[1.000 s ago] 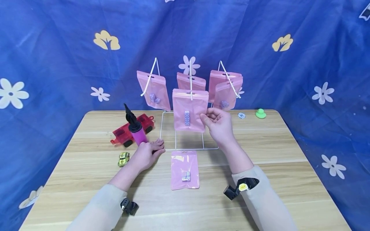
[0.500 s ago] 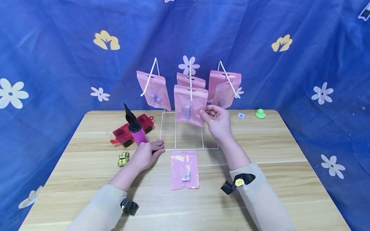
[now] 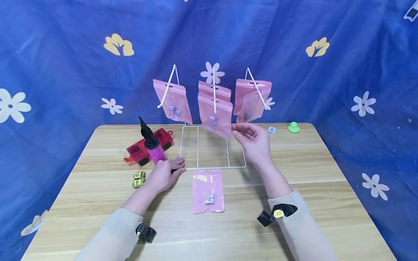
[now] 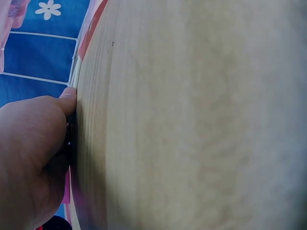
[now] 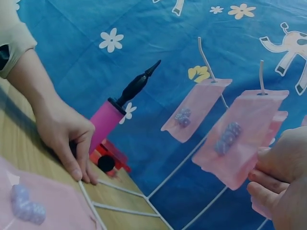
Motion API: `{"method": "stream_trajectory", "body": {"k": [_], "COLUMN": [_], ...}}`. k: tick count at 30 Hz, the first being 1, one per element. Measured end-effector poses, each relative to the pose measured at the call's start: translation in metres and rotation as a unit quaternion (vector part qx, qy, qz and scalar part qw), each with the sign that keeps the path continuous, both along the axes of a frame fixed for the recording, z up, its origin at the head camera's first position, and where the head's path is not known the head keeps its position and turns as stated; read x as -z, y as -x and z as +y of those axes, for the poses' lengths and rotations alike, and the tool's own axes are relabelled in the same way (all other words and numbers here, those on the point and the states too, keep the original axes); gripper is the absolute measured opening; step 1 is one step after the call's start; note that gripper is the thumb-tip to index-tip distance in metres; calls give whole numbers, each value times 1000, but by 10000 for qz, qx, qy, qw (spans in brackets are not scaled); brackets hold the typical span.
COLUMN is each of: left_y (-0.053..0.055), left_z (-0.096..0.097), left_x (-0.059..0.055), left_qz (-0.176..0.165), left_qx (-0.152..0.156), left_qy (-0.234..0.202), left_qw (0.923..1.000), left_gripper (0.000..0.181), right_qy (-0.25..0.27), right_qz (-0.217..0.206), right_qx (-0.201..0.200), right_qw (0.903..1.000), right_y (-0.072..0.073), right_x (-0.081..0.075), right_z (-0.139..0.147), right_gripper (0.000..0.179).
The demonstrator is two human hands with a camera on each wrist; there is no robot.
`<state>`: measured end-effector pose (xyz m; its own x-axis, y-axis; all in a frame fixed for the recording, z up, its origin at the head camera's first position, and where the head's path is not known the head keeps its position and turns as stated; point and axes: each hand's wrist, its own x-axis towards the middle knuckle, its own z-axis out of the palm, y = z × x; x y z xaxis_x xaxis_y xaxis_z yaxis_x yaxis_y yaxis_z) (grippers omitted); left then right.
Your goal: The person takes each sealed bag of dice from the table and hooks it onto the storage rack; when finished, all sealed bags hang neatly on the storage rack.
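My left hand (image 3: 168, 173) holds the front left corner of a white wire display rack (image 3: 197, 148) down on the table. In the right wrist view its thumb and fingers sit around the wire. A pink zip bag of dice (image 3: 215, 119) hangs tilted on the rack's middle hook, in front of another pink bag (image 3: 213, 88). Just right of that front bag is my right hand (image 3: 256, 143), fingers loosely curled. Its fingertips are at the bag's edge; no grip on it shows. Another pink bag with dice (image 3: 209, 185) lies flat in front of the rack.
One pink bag (image 3: 173, 99) hangs on the left hook, two pink bags (image 3: 249, 103) on the right. Left of the rack are a pink and black hand pump (image 3: 153, 145), a red toy wagon (image 3: 137, 150) and a yellow toy car (image 3: 139, 179). A chip (image 3: 272, 129) and green duck (image 3: 293, 127) lie back right.
The front middle bag has slid back along its hook and turned at a slant. My right hand has let go of it and drawn slightly right. The left hand stays at the corner.
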<state>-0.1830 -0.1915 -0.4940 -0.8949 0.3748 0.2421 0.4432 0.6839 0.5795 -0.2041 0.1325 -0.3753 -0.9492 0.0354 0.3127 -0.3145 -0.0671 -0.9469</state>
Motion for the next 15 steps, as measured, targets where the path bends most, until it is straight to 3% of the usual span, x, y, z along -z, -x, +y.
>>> {"method": "stream_trajectory", "body": {"k": [9,15], "left_y": [2,1], "left_z": [1,1], "left_x": [0,-1], "left_qz": [28,-26], "left_qx": [35,12], "left_qy": [-12,14], "left_qw": [10000,10000], "left_gripper": [29,29], "right_qy": [-516,-1129], "right_qz": [-749,-1303], "right_qx": [-567,-1055], "right_qw": [9942,9794], "right_y": [-30,-45], "right_x": [29,53], "right_z": [18,23], "right_gripper": [30,34]}}
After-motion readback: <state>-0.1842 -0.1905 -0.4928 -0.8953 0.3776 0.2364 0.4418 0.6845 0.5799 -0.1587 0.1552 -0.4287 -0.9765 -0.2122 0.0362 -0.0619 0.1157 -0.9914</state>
